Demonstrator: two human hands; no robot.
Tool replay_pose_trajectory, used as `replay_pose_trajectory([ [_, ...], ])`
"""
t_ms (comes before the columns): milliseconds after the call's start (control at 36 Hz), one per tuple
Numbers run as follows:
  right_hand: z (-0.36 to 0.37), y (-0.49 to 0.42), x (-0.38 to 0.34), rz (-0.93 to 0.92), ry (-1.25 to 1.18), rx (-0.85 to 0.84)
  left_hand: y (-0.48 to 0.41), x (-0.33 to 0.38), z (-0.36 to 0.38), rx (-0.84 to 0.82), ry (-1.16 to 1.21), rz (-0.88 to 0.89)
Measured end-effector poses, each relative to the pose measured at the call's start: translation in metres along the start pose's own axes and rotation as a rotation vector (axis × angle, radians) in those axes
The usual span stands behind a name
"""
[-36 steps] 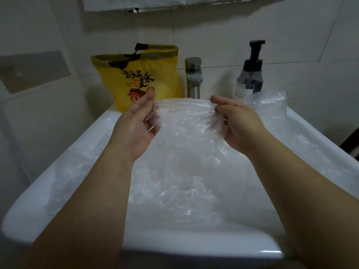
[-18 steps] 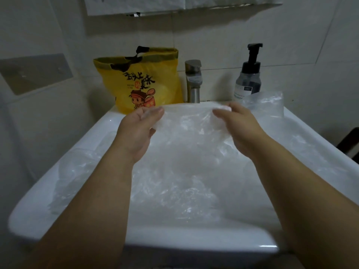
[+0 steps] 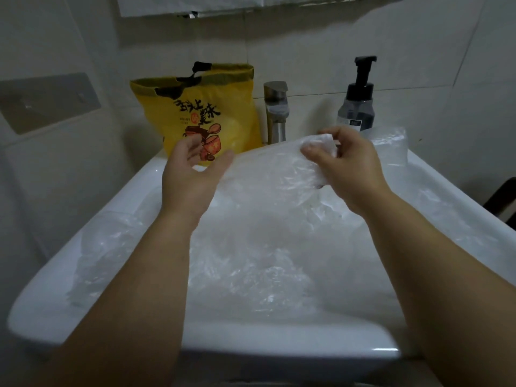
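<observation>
At the near edge, the front rim of the white sink [image 3: 279,339] runs across the view, and both forearms pass over it. Loose clear plastic film [image 3: 251,269] fills the basin and spills over the left rim, leaving little bare room inside. Above the basin, the right hand [image 3: 351,169] pinches the bunched top corner of a clear plastic bag [image 3: 273,169], which hangs slanting down to the left over the film. The left hand [image 3: 192,177] is released, fingers loosely curled and thumb stretched towards the bag's left edge; contact cannot be made out. On the back ledge stand a yellow drawstring bag [image 3: 201,107], a steel faucet [image 3: 276,113] and a foam pump bottle [image 3: 356,104], close against the tiled wall.
</observation>
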State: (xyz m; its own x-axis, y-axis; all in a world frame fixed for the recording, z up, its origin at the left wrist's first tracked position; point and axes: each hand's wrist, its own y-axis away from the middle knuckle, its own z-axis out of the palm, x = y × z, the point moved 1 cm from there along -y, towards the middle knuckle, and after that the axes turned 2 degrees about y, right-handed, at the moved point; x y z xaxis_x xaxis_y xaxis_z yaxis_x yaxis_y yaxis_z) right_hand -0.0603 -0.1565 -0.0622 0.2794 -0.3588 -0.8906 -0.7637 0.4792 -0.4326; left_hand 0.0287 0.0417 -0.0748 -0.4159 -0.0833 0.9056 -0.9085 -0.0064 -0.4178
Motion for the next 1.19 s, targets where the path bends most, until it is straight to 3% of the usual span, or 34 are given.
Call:
replay_pose_trajectory([
  [83,0.001,0.002,-0.003,0.006,-0.019,-0.077,0.005,0.010,0.002,-0.110,-0.004,0.061],
  [222,0.004,0.002,-0.001,0.051,-0.026,-0.103,0.018,0.013,0.001,-0.650,-0.314,-0.203],
  [306,0.005,0.002,-0.004,0.170,-0.247,-0.093,0.021,0.010,0.004,-0.770,-0.338,-0.233],
  [417,0.014,0.001,-0.004,0.329,-0.622,-0.146,0.019,0.008,0.009,-0.732,-0.169,-0.226],
  [528,0.026,0.012,0.000,0.438,-0.733,-0.528,0.021,0.008,0.015,-0.659,-0.002,-0.274],
  [583,0.031,0.018,-0.001,0.465,-0.694,-0.610,0.022,0.010,0.016,-0.617,0.032,-0.275],
  [639,0.037,0.017,0.000,0.451,-0.613,-0.534,0.023,0.011,0.017,-0.580,0.054,-0.270],
  [750,0.036,0.009,0.004,0.366,-0.585,-0.229,0.024,0.011,0.019,-0.574,0.061,-0.322],
  [861,0.025,0.004,0.000,0.338,-0.609,-0.210,0.026,0.012,0.020,-0.628,0.029,-0.330],
  [944,0.022,0.002,-0.002,0.343,-0.729,-0.204,0.025,0.013,0.021,-0.579,0.044,-0.293],
  [1000,0.022,0.000,0.001,0.416,-0.797,-0.267,0.024,0.014,0.022,-0.541,0.101,-0.287],
  [1056,0.027,0.005,0.005,0.500,-0.751,-0.464,0.024,0.016,0.024,-0.535,0.181,-0.305],
  [1139,0.043,0.021,0.010,0.545,-0.493,-0.733,0.029,0.018,0.025,-0.644,0.213,-0.322],
  [1194,0.052,0.025,0.011,0.532,-0.424,-0.770,0.031,0.017,0.025,-0.733,0.137,-0.325],
])
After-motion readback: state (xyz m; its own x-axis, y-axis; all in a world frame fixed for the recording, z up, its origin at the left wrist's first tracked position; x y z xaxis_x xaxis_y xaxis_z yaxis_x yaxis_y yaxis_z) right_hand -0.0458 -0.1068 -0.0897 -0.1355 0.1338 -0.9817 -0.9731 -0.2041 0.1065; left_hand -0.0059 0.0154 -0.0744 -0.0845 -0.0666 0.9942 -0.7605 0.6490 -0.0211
